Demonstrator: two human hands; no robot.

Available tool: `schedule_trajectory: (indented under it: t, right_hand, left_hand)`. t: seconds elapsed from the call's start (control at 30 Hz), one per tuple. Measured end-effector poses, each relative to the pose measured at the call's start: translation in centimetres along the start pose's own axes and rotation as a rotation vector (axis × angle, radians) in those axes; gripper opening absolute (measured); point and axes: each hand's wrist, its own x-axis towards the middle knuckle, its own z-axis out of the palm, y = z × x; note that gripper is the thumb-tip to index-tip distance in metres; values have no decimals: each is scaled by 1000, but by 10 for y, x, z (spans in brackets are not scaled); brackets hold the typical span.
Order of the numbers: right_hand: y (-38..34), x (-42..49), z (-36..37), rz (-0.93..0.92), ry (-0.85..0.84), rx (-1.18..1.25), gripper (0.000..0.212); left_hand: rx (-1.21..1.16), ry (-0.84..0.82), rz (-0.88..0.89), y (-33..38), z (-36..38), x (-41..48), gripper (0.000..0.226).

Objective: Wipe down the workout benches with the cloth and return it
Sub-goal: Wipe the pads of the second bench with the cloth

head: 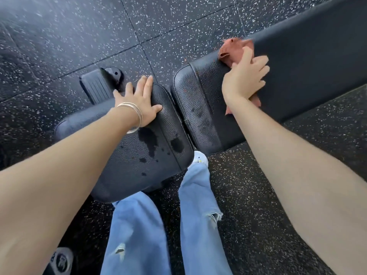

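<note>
A black padded workout bench lies across the view in two parts: a short seat pad (162, 155) with dark wet spots, and a long back pad (309, 72) running to the upper right. My right hand (244, 78) presses a crumpled reddish-brown cloth (232, 49) onto the near end of the back pad, fingers closed over it. Part of the cloth also shows below my wrist. My left hand (140, 101), with thin bangles at the wrist, rests flat with fingers spread on the far edge of the seat pad and holds nothing.
Black speckled rubber floor tiles (79, 36) surround the bench. A black ribbed foot of the bench frame (97, 86) sticks out beyond the seat pad. My legs in light blue jeans (139, 235) and a white shoe (200, 158) stand beside the bench. A round dark object (61, 261) sits at bottom left.
</note>
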Motion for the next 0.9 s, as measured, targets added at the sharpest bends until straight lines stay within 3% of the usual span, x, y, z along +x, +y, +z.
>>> schedule_trajectory:
  t: [0.1,0.27,0.37,0.53,0.67,0.77,0.83,0.9]
  right_hand:
    - [-15,-42,6,-169,-2,14,46]
    - [-23,-81,7,-529,-188,16,46]
    - [-21,-45,-2,-448,-102,18,40]
    - [-19,13,-9,-42,-116,28,37]
    - [-27,-50,7,-247,-48,-36,47]
    - [-20,-88,10,-433,-95,-90,51]
    - [-12,-82,2,-587,-134,-110,50]
    - [-8,-53,-6,-621,-93,-93,45]
  left_hand:
    - [-5,22,0,0,0,-1,78]
    - [-39,79,1,-10,1,-10,80]
    - [-43,136,-74,-19,12,-18,82]
    - [-174,170,-157,-23,18,-14,86]
    - [-203,161,-164,-22,19,-12,86]
    - [-209,134,-164,-23,18,-10,86]
    - [-215,122,-162,-23,17,-9,86]
    - [-214,109,-164,-23,17,-8,86]
